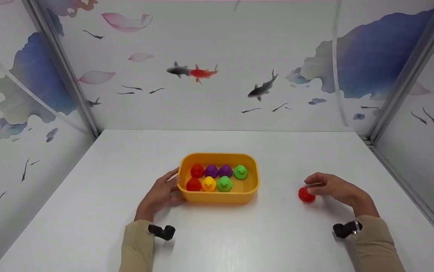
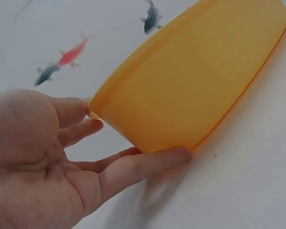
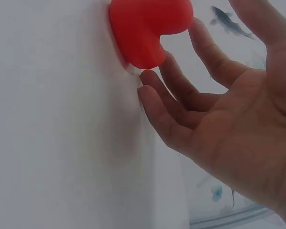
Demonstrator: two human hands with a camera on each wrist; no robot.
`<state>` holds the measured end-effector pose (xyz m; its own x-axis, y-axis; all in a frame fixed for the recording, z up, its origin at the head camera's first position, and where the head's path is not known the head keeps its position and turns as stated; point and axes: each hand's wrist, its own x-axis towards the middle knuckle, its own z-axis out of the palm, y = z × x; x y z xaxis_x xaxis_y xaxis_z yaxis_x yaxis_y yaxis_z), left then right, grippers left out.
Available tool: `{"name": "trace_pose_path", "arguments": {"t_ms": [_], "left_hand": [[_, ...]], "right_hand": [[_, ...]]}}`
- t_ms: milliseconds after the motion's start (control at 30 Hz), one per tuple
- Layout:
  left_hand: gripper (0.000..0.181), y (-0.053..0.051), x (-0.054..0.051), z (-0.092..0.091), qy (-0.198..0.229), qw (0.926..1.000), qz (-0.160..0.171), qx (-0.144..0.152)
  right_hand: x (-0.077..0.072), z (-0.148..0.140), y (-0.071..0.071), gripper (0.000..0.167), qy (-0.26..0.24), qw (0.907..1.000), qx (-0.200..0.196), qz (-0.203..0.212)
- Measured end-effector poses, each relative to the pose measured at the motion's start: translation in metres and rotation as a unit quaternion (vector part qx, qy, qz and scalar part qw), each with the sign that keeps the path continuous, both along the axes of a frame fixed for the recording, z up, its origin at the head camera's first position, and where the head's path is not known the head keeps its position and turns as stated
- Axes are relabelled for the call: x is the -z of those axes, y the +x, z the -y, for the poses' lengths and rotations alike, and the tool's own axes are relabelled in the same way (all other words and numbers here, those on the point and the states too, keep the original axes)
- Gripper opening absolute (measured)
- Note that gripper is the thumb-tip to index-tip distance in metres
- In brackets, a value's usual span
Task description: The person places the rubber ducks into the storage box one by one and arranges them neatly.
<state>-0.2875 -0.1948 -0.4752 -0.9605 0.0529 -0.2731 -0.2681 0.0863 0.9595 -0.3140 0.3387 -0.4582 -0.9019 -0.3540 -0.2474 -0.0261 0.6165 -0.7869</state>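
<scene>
A yellow plastic box (image 1: 217, 197) stands on the table with small toy ducks in it: two red, two purple (image 1: 211, 171), one yellow (image 1: 209, 184) and two green (image 1: 224, 184). My left hand (image 1: 161, 194) rests against the box's left end, its fingers extended. In the left wrist view, fingertips touch the rim and one long finger (image 2: 148, 164) lies along the lower edge. To the right of the box, a lone red toy duck (image 1: 306, 195) sits on the table. My right hand (image 1: 332, 188) is around it with loosely bent fingers; in the right wrist view the thumb stands apart from it.
The white table (image 1: 224, 238) is walled in at the back and both sides by white panels (image 1: 217, 102) printed with fish and petals. Metal posts (image 1: 398, 88) mark the corners. A black wrist camera (image 1: 162, 232) sits on each sleeve.
</scene>
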Motion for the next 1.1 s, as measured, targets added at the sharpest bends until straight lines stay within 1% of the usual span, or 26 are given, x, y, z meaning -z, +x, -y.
{"name": "trace_pose_path", "arguments": {"t_ms": [100,200,333,500,933,1100], "left_hand": [[0.052,0.0,0.0,0.0,0.019,0.9998,-0.004,0.005],[0.05,0.0,-0.001,0.0,0.038,0.9993,0.0,0.003],[0.05,-0.001,0.0,0.0,0.033,0.9994,0.006,-0.005],[0.05,-0.001,0.0,-0.001,0.029,0.9995,0.006,-0.002],[0.051,-0.001,0.0,0.0,0.016,0.9998,0.011,-0.002],[0.05,-0.002,-0.001,-0.001,0.025,0.9996,0.011,-0.005]], "right_hand": [[0.003,-0.001,0.0,0.055,-0.002,1.0,-0.003,0.006],[0.006,-0.001,0.0,0.054,-0.007,0.9999,-0.002,0.01],[0.008,0.001,0.0,0.054,0.0,0.9997,0.014,0.022],[0.006,0.005,0.001,0.056,0.011,0.9993,0.021,0.029],[0.006,0.01,0.0,0.054,0.062,0.9977,0.024,0.015],[0.005,0.009,0.0,0.047,0.05,0.9985,0.019,0.009]]}}
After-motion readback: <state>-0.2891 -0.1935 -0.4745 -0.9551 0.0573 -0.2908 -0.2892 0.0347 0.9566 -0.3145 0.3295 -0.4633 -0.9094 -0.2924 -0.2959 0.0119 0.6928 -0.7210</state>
